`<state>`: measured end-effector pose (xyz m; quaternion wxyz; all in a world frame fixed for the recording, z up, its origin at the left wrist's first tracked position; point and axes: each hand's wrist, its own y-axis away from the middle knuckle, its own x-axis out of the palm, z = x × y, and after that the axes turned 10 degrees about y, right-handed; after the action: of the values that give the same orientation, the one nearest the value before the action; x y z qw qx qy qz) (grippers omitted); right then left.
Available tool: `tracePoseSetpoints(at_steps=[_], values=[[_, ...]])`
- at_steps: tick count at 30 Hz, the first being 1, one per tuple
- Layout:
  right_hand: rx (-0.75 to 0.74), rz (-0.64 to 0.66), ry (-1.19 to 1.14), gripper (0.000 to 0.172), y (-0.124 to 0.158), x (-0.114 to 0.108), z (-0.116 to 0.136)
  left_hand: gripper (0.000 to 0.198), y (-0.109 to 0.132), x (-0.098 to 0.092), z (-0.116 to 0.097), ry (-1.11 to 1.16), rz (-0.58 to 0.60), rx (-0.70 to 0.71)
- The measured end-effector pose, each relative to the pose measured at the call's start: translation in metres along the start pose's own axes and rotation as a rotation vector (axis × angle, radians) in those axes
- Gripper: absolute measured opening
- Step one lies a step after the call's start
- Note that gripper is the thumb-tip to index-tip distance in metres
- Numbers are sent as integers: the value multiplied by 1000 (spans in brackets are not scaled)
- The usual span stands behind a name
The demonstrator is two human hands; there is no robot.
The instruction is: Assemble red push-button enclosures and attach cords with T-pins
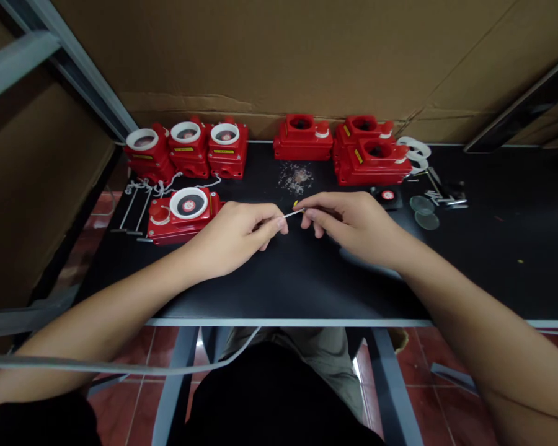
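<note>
Both my hands meet over the middle of the black table (307,285). My left hand (235,235) is closed, pinching one end of a thin white string (292,214). My right hand (353,223) is closed too, pinching the other end beside a small yellow bit (296,204). The short piece of string runs taut between the two pinches. A red box with a white ring and a round dial (183,212) lies just left of my left hand.
Three red boxes with white rings (188,148) stand at the back left, three open red boxes (353,148) at the back right. White rings (415,153), clear discs (423,212), small metal parts (446,198), debris (296,178) and thin rods (134,214) lie around. Cardboard stands behind.
</note>
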<state>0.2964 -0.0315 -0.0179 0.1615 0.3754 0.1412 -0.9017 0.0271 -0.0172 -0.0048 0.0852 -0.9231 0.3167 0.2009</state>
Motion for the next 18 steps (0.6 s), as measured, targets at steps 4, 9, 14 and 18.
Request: tracePoseSetpoints(at_steps=[4,9,14,18], values=[[48,37,97,30,-1,0,-2,29,2,-3,-6,77,-120,81],[39,67,92,30,1,2,-3,26,3,-5,-10,185,-144,135],[26,94,-128,23,4,6,-1,24,4,0,-11,220,-148,64],[71,58,-354,24,4,8,6,28,6,2,-11,214,-140,56]])
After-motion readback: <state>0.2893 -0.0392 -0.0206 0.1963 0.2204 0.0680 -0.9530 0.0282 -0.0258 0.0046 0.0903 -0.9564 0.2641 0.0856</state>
